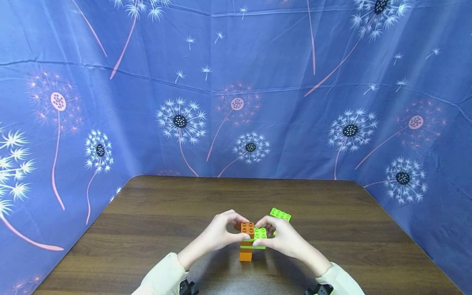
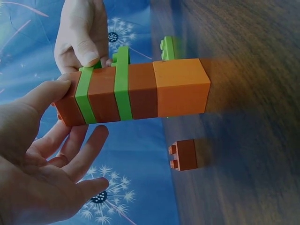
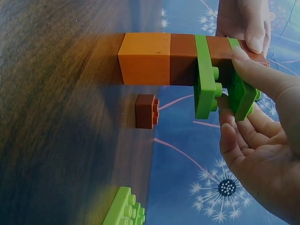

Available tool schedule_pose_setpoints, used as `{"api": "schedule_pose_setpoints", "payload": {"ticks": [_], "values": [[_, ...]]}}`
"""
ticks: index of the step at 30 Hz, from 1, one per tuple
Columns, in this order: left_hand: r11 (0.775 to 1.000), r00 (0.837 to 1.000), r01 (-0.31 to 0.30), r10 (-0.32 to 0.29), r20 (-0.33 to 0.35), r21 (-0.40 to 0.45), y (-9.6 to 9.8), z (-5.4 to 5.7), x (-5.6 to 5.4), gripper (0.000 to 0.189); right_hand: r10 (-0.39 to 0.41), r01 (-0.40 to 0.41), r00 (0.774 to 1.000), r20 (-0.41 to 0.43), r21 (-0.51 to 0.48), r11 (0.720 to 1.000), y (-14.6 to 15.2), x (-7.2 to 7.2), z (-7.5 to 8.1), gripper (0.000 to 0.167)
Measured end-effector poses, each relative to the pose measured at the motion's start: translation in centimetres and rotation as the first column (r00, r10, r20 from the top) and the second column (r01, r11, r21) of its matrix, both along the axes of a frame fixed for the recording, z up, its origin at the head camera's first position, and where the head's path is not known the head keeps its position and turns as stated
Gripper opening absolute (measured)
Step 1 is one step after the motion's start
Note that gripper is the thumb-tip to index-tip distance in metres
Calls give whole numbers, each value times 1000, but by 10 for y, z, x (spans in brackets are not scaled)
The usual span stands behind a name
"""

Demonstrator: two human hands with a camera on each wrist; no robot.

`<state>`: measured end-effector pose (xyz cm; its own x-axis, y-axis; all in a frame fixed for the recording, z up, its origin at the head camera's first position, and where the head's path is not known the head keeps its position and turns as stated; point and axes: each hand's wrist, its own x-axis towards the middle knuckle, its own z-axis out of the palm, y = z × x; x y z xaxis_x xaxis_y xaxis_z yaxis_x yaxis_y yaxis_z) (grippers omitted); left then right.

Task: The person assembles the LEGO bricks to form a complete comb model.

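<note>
A stack of toy bricks stands upright on the table: an orange block [image 2: 182, 89] at the bottom, then brown bricks alternating with two thin green plates. Both the lower green plate [image 3: 204, 101] and the upper green plate [image 3: 243, 101] jut out to the right of the column. My left hand [image 1: 217, 234] pinches the top brown brick [image 1: 247, 228] between thumb and fingers, its other fingers spread loosely in the left wrist view. With thumb above and fingers beneath, my right hand [image 1: 287, 238] grips the jutting end of the upper green plate.
Behind my right hand lies a studded light green piece [image 1: 280, 213] on the wooden table [image 1: 177, 196]. A loose brown brick [image 2: 186, 154] sits on the table beyond the stack. Blue dandelion-printed cloth [image 1: 236, 53] hangs around the table's back and sides.
</note>
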<state>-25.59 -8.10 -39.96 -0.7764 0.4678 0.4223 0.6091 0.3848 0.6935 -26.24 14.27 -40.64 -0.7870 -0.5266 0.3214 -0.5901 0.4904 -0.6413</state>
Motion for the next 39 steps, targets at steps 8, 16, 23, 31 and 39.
{"api": "schedule_pose_setpoints", "payload": {"ticks": [8, 16, 23, 31, 39], "values": [[1000, 1000, -20, 20, -1, -12, 0, -4, -1, 28, 5, -5, 1000, -25, -4, 1000, -1, 1, -1, 38], [999, 999, -41, 41, -2, -14, 0, -7, 0, 28, 1, -1, 1000, -4, 1, 1000, -1, 2, 1, 39], [999, 999, -39, 39, 18, 1, 0, -8, 0, 29, 2, -2, 1000, 3, 6, 1000, -1, 2, 2, 39], [997, 999, -29, 27, 44, 65, 0, -13, 1, 30, 21, -22, 999, -27, -9, 1000, -1, 2, 0, 37], [996, 997, -50, 46, 56, 70, 0, -16, 2, 31, 8, -8, 1000, -19, -4, 1000, -2, 2, -1, 37]]}}
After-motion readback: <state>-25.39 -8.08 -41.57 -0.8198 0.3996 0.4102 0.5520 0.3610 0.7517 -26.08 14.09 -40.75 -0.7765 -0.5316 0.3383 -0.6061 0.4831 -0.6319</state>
